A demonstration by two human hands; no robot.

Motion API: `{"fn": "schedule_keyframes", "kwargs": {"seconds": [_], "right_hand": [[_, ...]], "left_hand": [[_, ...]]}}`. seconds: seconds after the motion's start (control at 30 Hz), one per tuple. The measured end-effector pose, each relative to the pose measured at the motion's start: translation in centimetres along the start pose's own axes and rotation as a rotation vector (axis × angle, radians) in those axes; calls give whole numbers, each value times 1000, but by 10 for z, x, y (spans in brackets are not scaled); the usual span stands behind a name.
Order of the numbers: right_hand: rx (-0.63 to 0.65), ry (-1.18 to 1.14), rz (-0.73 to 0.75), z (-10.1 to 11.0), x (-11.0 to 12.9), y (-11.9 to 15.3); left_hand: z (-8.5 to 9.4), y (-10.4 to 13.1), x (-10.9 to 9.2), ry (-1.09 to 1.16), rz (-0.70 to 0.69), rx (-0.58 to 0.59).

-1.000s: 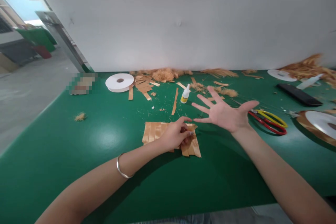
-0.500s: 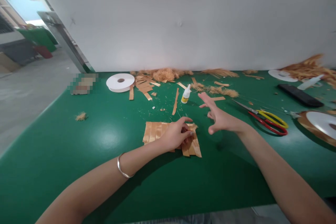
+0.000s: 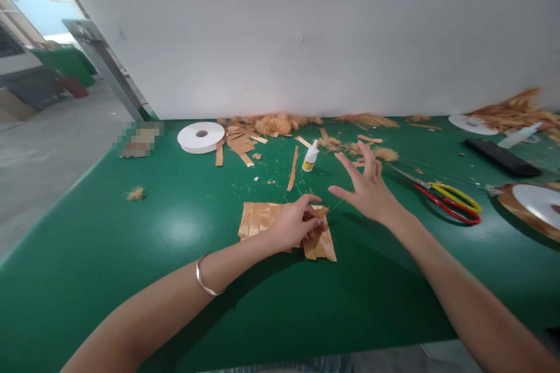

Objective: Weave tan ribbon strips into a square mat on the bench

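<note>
1. Touching strip panel on table, left hand is curling; can't tell if pinching.
2. Right hand is hovering, fingers spread.
3. Panel strips are lying side by side; loose strips are sitting unattached beyond.

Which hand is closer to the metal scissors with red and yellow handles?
Right. The right hand hovers left of the scissors; the left hand is farther left, on flat golden-tan ribbon strips.
</note>
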State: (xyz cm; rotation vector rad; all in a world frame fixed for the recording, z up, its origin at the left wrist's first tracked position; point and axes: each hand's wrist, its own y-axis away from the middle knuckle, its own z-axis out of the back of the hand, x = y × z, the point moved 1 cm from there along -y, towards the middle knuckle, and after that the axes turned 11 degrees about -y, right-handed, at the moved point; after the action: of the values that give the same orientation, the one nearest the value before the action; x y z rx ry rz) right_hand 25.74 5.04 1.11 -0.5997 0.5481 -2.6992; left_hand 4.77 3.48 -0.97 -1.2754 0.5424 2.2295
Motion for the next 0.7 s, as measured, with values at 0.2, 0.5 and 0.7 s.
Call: {"fn": "schedule_keyframes", "kwargs": {"seconds": [0.2, 0.5, 0.7], "right_hand": [[202, -509, -328, 7, 0, -6], [432, -1311, -416, 17, 20, -4], [332, -972, -165, 12, 15, -2]], "left_hand": [[-1, -1, 1, -22, -25, -23], [-1, -1, 3, -24, -51, -23], [0, -1, 3, -55, -51, -21]]}}
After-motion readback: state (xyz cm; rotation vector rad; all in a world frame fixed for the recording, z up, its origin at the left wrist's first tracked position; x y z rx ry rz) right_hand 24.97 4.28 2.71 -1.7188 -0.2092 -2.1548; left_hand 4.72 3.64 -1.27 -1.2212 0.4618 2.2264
